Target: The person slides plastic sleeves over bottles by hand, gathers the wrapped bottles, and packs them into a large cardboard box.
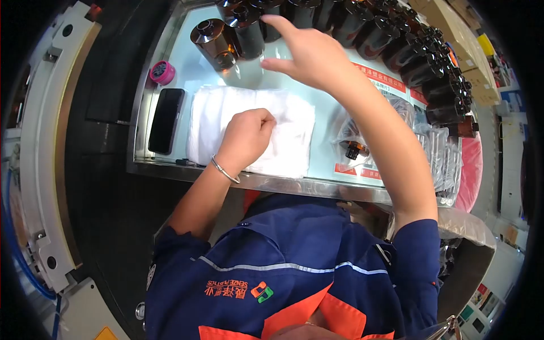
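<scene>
My left hand [247, 136], with a metal bracelet at its wrist, rests closed on a folded white cloth [294, 136]. Its fingers curl under, so what they grip, if anything, is hidden. Out over the far part of the table, my right hand [310, 55] is open, thumb and fingers spread apart with nothing between them. Just to its left stand a dark brown bottle [248, 35] and a lighter amber bottle [214, 46]. Whether the right fingertips touch the dark bottle, I cannot tell. More dark bottles [371, 37] stand in a curved row along the back and right.
A phone [167, 120] and a small pink round container [162, 73] lie on the left. On the right are clear plastic bags [439, 156], with a black bottle neck [354, 149] inside the plastic. A metal rim [266, 182] edges the table; cardboard boxes [462, 48] stand beyond.
</scene>
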Motion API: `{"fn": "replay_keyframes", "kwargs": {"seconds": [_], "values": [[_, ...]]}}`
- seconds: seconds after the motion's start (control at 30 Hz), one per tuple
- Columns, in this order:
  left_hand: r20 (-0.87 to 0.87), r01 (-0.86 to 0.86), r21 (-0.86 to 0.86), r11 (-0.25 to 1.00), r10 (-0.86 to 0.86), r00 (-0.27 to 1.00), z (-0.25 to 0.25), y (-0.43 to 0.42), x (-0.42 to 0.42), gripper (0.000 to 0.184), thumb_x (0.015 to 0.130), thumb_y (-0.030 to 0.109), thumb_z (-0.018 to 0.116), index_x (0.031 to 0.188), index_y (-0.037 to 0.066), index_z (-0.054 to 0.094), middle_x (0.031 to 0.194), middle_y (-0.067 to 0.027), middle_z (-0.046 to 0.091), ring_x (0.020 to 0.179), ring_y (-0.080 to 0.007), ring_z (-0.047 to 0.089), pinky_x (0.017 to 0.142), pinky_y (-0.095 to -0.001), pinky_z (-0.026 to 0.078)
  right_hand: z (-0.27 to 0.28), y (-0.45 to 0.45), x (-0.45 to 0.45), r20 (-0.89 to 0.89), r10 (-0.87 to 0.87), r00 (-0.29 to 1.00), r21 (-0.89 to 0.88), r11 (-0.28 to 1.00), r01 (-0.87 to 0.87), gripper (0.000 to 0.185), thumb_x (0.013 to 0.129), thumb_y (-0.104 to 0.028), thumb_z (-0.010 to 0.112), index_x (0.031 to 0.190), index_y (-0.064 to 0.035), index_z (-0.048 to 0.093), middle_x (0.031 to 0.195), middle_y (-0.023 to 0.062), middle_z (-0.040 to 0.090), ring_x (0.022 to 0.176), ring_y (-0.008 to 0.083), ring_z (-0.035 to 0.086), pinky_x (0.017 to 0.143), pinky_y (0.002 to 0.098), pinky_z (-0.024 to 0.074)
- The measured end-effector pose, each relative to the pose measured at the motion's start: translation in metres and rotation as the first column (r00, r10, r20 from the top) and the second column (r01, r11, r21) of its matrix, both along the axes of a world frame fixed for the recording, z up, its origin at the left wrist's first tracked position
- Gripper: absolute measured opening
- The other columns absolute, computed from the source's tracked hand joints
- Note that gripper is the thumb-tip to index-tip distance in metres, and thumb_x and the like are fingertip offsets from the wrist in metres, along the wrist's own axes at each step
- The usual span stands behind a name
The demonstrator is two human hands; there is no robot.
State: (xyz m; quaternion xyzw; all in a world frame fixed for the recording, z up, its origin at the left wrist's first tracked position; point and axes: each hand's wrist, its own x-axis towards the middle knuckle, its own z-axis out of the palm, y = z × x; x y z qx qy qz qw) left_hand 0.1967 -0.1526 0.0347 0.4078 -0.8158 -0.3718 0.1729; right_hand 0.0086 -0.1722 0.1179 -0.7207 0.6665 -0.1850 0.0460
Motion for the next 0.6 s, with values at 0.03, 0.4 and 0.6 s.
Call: {"fn": "replay_keyframes", "kwargs": {"seconds": [0.03,0.4,0.6], "values": [[0.006,0.003,-0.002,1.000,-0.003,1.000,0.005,0.001,0.000,0.017,0.081,0.013,0.067,0.079,-0.003,0.062,0.068,-0.0132,0.063,0.061,-0.0225,0.060,0.059,-0.0337,0.047,0.001,-0.013,0.008,-0.009,-0.001,1.000,0.004,1.000,0.001,0.078,0.077,-0.047,0.070,0.140,-0.0174,0.035,0.089,0.0183,0.067,0.085,0.0336,0.066,0.071,0.0431,0.0515],[-0.275,-0.150,0.565,0.812,0.356,0.893,0.031,0.009,0.009,0.011,0.083,0.009,0.070,0.081,0.001,0.062,0.067,0.0001,0.060,0.055,-0.0049,0.053,0.048,-0.0178,0.040,-0.053,-0.048,0.044,0.050,-0.015,0.999,-0.230,0.973,0.026,0.071,0.072,-0.044,0.075,0.132,-0.0260,0.041,0.105,0.0216,0.061,0.079,0.0361,0.065,0.068,0.0407,0.0535],[-0.322,-0.146,0.536,0.832,0.361,0.875,0.033,0.009,0.025,0.010,0.084,0.009,0.068,0.085,0.000,0.063,0.069,-0.0014,0.061,0.055,-0.0063,0.055,0.049,-0.0178,0.041,-0.055,-0.053,0.038,0.010,0.032,0.999,-0.437,0.899,-0.025,0.065,0.072,-0.034,0.077,0.127,-0.0260,0.044,0.122,0.0211,0.049,0.089,0.0360,0.063,0.072,0.0424,0.0544]]}}
